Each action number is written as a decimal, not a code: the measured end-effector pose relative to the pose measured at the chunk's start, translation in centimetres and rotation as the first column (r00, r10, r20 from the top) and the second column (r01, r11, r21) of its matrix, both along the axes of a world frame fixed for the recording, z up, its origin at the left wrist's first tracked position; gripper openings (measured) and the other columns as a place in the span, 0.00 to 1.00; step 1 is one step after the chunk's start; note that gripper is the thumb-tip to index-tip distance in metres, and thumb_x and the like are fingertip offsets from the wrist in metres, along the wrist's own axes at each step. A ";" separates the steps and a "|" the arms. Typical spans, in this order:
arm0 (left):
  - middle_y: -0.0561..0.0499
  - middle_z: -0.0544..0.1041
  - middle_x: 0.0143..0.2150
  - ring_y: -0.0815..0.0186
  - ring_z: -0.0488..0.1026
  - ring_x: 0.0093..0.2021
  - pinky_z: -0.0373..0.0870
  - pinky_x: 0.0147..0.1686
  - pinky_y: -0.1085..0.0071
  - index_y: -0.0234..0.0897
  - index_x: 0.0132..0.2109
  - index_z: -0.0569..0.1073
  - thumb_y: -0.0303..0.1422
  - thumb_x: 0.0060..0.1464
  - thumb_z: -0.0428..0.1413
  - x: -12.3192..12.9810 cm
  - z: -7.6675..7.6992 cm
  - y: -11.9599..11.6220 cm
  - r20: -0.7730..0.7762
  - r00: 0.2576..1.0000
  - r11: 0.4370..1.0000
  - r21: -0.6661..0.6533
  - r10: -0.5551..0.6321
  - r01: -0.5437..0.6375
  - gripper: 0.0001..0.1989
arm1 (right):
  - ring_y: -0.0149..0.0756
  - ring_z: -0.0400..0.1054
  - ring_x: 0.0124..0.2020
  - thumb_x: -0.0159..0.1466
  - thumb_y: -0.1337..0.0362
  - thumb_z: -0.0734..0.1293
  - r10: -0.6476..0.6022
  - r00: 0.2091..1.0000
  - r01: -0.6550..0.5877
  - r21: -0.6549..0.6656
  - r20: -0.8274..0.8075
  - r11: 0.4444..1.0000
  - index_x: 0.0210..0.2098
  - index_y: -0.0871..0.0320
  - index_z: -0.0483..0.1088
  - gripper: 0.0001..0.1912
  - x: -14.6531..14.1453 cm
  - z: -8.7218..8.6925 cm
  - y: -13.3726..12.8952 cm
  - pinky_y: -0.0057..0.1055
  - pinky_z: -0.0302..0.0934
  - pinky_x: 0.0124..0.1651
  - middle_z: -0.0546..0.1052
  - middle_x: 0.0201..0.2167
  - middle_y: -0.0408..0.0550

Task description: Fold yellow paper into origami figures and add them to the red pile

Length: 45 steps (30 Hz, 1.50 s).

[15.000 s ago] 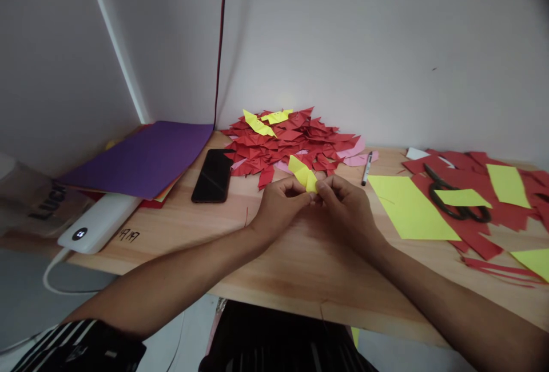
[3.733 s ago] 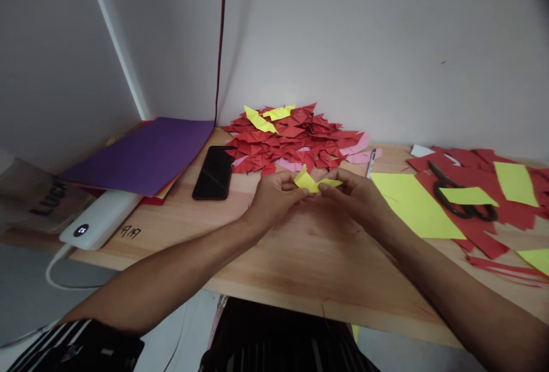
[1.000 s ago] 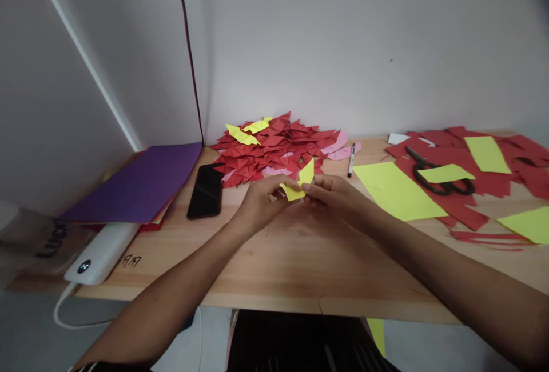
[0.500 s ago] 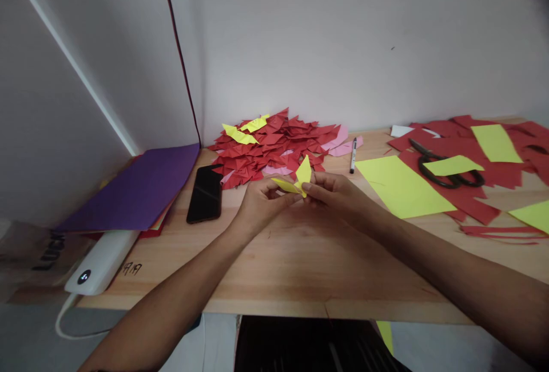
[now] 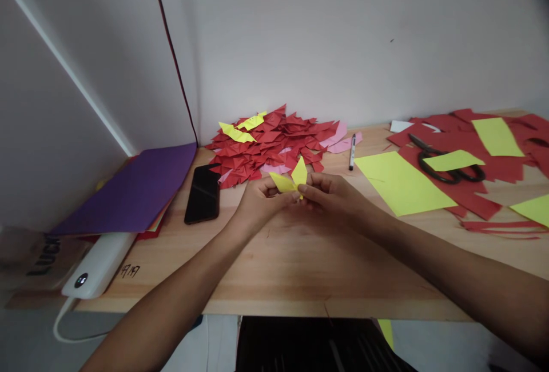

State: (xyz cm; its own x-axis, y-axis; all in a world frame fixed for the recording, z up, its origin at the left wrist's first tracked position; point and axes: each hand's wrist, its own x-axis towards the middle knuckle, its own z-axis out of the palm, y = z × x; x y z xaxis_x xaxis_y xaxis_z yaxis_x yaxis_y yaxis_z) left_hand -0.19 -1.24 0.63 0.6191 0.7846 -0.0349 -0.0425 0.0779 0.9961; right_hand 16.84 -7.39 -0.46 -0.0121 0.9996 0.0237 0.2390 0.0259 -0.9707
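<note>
A small piece of folded yellow paper [image 5: 299, 171] is pinched between both hands above the wooden table [image 5: 274, 269]. Two pointed flaps of it rise apart in a V. My left hand [image 5: 265, 198] is closed on its left flap and lower edge, thumb in front. On the other side, my right hand [image 5: 328, 192] grips the base, its thumb pressed near the middle fold. The lower part of the paper is hidden by the thumbs. Just behind lies a heap of red folded paper pieces [image 5: 274, 138], topped by two yellow folded pieces [image 5: 237, 133].
Left of the hands are a black phone [image 5: 203, 195], purple sheets [image 5: 132, 189] and a white power bank [image 5: 100, 263] with a cable. To the right lie a marker [image 5: 352, 152], a yellow sheet [image 5: 401, 183], and black-handled scissors [image 5: 446, 175] among red paper scraps [image 5: 484, 203].
The yellow paper has turned slightly in my fingers, so its left flap shows broader and more upright. Both hands keep their grip. The camera view has shifted a little.
</note>
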 end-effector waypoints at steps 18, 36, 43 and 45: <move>0.46 0.80 0.39 0.69 0.76 0.35 0.70 0.38 0.73 0.31 0.41 0.75 0.33 0.42 0.67 0.5 -1.5 -0.2 0.109 0.992 0.987 -0.153 0.068 -0.051 0.18 | 0.29 0.63 0.23 0.63 0.54 0.63 0.024 1.000 -0.023 -0.040 0.013 0.999 0.29 0.58 0.68 0.14 -0.2 -0.5 0.1 0.26 0.54 0.25 0.72 0.24 0.43; 0.50 0.78 0.30 0.71 0.74 0.27 0.70 0.31 0.73 0.30 0.40 0.71 0.33 0.40 0.68 0.7 -1.9 0.3 0.187 0.980 0.976 -0.219 0.061 -0.019 0.21 | 0.28 0.60 0.24 0.64 0.57 0.62 0.072 0.997 -0.072 0.005 0.014 0.997 0.30 0.57 0.66 0.11 -0.5 -0.2 -0.1 0.27 0.54 0.27 0.70 0.26 0.42; 0.51 0.78 0.31 0.72 0.73 0.28 0.69 0.32 0.74 0.31 0.38 0.71 0.33 0.40 0.67 0.6 -1.8 0.4 0.148 0.981 0.985 -0.135 0.129 -0.109 0.18 | 0.29 0.59 0.22 0.62 0.57 0.64 0.061 0.991 -0.063 0.015 0.115 0.998 0.28 0.56 0.64 0.11 -0.5 -0.7 -0.2 0.27 0.51 0.26 0.68 0.21 0.40; 0.51 0.78 0.32 0.72 0.73 0.29 0.69 0.33 0.74 0.31 0.38 0.71 0.32 0.40 0.67 0.6 -1.7 0.3 0.135 0.982 0.987 -0.116 0.129 -0.113 0.18 | 0.28 0.59 0.22 0.62 0.57 0.64 0.074 0.991 -0.076 0.014 0.114 0.997 0.28 0.56 0.63 0.10 -0.4 -0.9 -0.1 0.27 0.51 0.26 0.68 0.21 0.39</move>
State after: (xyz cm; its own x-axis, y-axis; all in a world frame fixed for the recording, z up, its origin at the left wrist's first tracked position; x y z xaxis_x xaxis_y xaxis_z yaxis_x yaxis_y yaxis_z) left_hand 0.41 -0.92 -1.10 0.5245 0.8504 -0.0419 -0.1986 0.1701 0.9652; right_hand 16.40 -7.46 -1.35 -0.0906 0.9952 0.0364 0.3441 0.0656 -0.9366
